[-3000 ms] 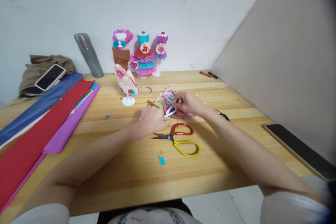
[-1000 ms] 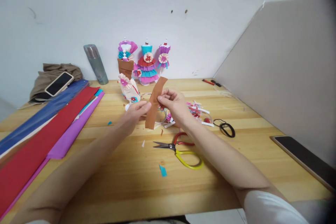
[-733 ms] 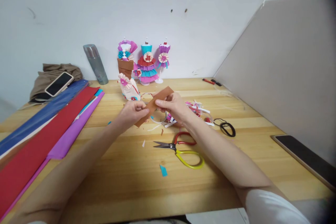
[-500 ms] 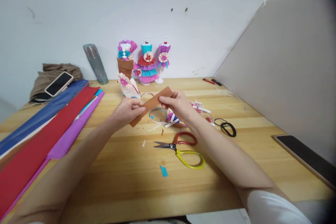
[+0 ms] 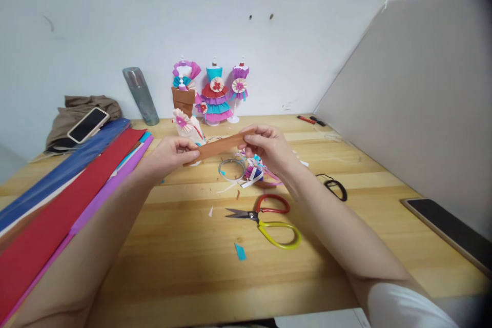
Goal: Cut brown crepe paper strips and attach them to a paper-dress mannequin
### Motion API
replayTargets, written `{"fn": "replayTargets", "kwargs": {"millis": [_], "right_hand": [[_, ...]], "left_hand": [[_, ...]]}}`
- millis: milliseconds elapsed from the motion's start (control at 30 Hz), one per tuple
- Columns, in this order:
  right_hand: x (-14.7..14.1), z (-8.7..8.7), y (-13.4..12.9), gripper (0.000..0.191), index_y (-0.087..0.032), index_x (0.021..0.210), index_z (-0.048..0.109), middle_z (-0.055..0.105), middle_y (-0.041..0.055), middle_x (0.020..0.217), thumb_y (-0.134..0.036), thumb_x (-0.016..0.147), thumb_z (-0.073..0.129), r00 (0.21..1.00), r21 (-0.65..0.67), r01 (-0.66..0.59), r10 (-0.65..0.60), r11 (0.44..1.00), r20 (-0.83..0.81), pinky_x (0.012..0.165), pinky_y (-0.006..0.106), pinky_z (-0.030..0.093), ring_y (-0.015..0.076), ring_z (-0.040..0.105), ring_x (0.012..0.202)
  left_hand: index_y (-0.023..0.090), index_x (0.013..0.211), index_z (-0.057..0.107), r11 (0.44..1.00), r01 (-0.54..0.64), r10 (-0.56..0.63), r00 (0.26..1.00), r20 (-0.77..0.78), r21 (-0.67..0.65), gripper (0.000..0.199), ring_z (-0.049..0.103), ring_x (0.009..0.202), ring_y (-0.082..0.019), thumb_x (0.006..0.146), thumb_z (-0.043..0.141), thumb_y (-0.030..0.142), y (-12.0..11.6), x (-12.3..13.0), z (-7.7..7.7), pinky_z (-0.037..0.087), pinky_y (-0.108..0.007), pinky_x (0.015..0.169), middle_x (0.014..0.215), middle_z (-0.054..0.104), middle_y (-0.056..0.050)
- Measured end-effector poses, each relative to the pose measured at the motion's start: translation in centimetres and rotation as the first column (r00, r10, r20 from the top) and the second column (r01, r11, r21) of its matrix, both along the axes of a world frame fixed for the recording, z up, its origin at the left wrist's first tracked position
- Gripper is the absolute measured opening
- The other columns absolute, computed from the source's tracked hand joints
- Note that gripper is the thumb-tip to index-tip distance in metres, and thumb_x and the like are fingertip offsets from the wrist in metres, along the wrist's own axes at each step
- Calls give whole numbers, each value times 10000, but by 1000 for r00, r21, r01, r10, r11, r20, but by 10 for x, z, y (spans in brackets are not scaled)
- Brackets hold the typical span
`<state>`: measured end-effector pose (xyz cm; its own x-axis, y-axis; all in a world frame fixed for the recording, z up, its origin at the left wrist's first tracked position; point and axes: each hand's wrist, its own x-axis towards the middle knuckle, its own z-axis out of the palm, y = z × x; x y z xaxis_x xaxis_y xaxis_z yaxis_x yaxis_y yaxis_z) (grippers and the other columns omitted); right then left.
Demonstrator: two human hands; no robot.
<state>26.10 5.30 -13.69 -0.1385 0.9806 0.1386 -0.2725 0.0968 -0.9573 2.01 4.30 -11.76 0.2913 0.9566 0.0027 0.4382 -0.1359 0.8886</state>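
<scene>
A strip of brown crepe paper (image 5: pixel 220 148) is stretched between my two hands above the table. My left hand (image 5: pixel 173 155) pinches its left end between thumb and fingers. The right end is pinched by my right hand (image 5: pixel 265 144), a little higher. Behind the strip stands a small dress form with a brown paper top (image 5: pixel 183 100) and a pink paper flower (image 5: pixel 182 119). Under the strip lie a roll of tape (image 5: pixel 231 169) and a heap of coloured paper scraps (image 5: pixel 253 170), partly hidden by my right hand. Scissors (image 5: pixel 251 214) with red and yellow handles lie nearer, blades slightly apart.
Two dress forms in ruffled paper, one turquoise and red (image 5: pixel 216 95), one purple (image 5: pixel 240 84), stand by the wall beside a bottle (image 5: pixel 141 96). Long paper sheets (image 5: pixel 73 195) and a phone (image 5: pixel 88 124) lie left. A black band (image 5: pixel 335 189) and dark device (image 5: pixel 449 233) lie right.
The brown strip has turned from a steep slant to nearly level and looks narrower. My left hand has moved left and up, and my right hand has shifted slightly right and up.
</scene>
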Motion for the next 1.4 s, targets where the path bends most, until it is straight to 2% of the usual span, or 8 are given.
{"fn": "replayTargets", "kwargs": {"millis": [200,400,567,733,967,1200,1300,1400], "right_hand": [[4,1,2,205,-160,744,697,720,26,562,-195,549,749,999,-6,-35,35,999,-39,391,162,427,78,566,375],[6,3,-1,154,-172,686,678,698,4,527,-196,544,734,994,4,-81,81,997,-75,380,176,410,77,541,356],[0,5,-13,98,-179,677,673,670,-15,502,-219,605,726,962,48,-273,271,961,42,414,191,428,90,564,384],[-5,4,-21,89,-164,714,676,648,-21,497,-217,648,704,902,54,-406,390,912,188,441,192,440,93,573,414],[-8,5,-23,91,-157,722,661,644,-27,546,-222,671,698,876,51,-421,391,906,281,451,186,431,85,578,453],[1,-1,-15,314,-159,993,672,697,4,658,-353,746,664,903,59,-374,349,925,251,539,234,472,135,651,548],[-2,-1,-16,416,-155,961,656,701,24,679,-515,753,660,898,39,-364,340,930,278,531,245,461,153,654,564],[-10,0,-20,408,-159,844,634,672,12,637,-518,683,741,889,11,-316,292,949,353,517,232,444,138,623,549]], "left_hand": [[157,754,632,997,-62,62,998,12,40,256,550,513,-109,672,688,393,-3,-1,5,432,-222,531,572,632,9],[183,764,725,979,202,-202,973,-110,-13,216,614,581,-134,682,712,382,-2,-30,22,497,-228,581,608,670,-1],[161,912,770,955,262,-236,956,176,-140,507,689,831,-215,755,646,627,1,-28,9,538,-313,765,922,751,-125],[149,881,782,789,466,-287,856,429,-400,755,693,880,-253,669,542,833,-10,8,-2,512,-340,816,930,757,-147],[140,632,716,872,412,-346,900,264,-265,395,572,610,-126,713,732,525,-25,26,-4,429,-234,623,670,700,-71],[150,543,655,939,240,-189,959,213,-245,309,488,492,-85,667,750,417,-27,32,-5,339,-213,501,545,628,-25],[149,532,641,956,174,-127,972,198,-237,270,491,486,-82,661,729,369,-27,35,-4,345,-210,501,537,628,-20],[151,535,628,964,134,-91,978,190,-231,252,469,467,-77,647,716,359,-28,36,-4,321,-207,475,529,627,-16]]}}
